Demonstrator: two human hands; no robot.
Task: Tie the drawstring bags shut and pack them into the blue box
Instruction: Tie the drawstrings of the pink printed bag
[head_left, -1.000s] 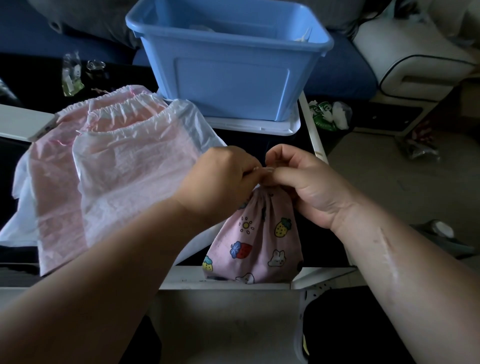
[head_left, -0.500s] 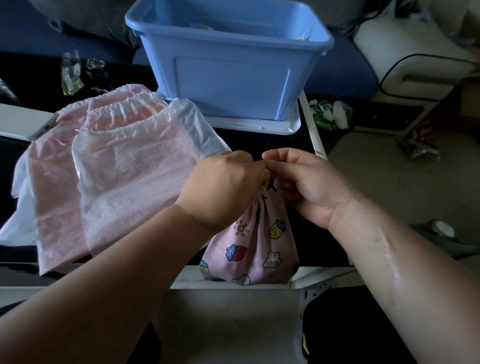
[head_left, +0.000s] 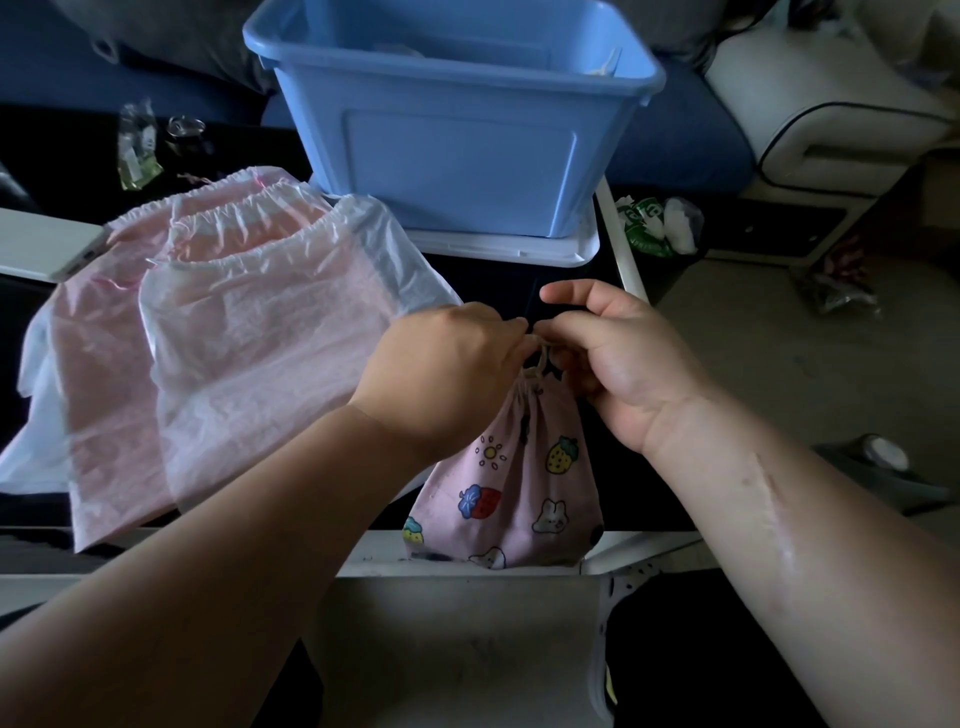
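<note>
A small pink drawstring bag (head_left: 511, 486) printed with fruit and rabbits stands on the table's near edge, its neck gathered tight. Its cord (head_left: 540, 358) loops up between my hands. My left hand (head_left: 447, 374) pinches the cord from the left. My right hand (head_left: 613, 358) pinches it from the right, index finger raised. The blue box (head_left: 457, 130) stands open behind, on a white lid (head_left: 519, 249). Several pale pink drawstring bags (head_left: 228, 332) lie flat in a pile to the left.
A white flat device (head_left: 47, 244) sits at the far left. Small packets (head_left: 137, 150) lie at the back left. A green-and-white wrapper (head_left: 654, 223) lies right of the box, off the table's white edge (head_left: 623, 249). Floor and a white seat (head_left: 831, 119) lie on the right.
The bag has risen a little and its neck has drawn tighter. My hands have moved slightly apart, with a loop of cord now showing between them.
</note>
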